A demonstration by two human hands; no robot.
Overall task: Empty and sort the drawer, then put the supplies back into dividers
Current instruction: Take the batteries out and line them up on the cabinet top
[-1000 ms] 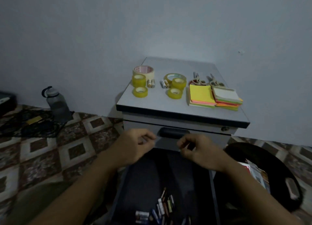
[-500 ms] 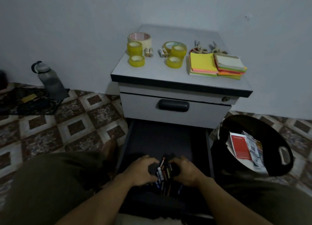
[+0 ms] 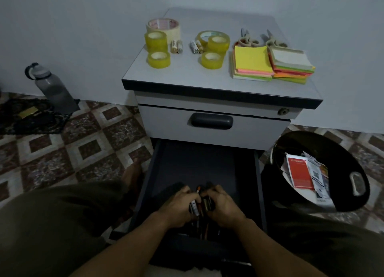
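Note:
The lower drawer [image 3: 195, 162] of the grey cabinet [image 3: 220, 89] stands pulled out, dark inside. Near its front lies a bunch of pens and markers [image 3: 200, 204]. My left hand [image 3: 179, 206] and my right hand [image 3: 221, 204] curl round that bunch from either side, pressing it together. On the cabinet top sit several tape rolls [image 3: 159, 58], a few batteries [image 3: 176, 46], two pairs of scissors [image 3: 249, 40] and two stacks of sticky notes [image 3: 252, 63]. More pens lie in shadow under my wrists.
A black bin [image 3: 349, 202] holding papers and a red card stands right of the drawer. A grey water bottle [image 3: 53, 87] and a dark cloth lie on the tiled floor at left. The upper drawer [image 3: 212, 127] is closed. My knees flank the drawer.
Both hands dropped from the upper drawer's handle into the open lower drawer and closed in around the pens, now squeezing them tighter together. The view tilted down.

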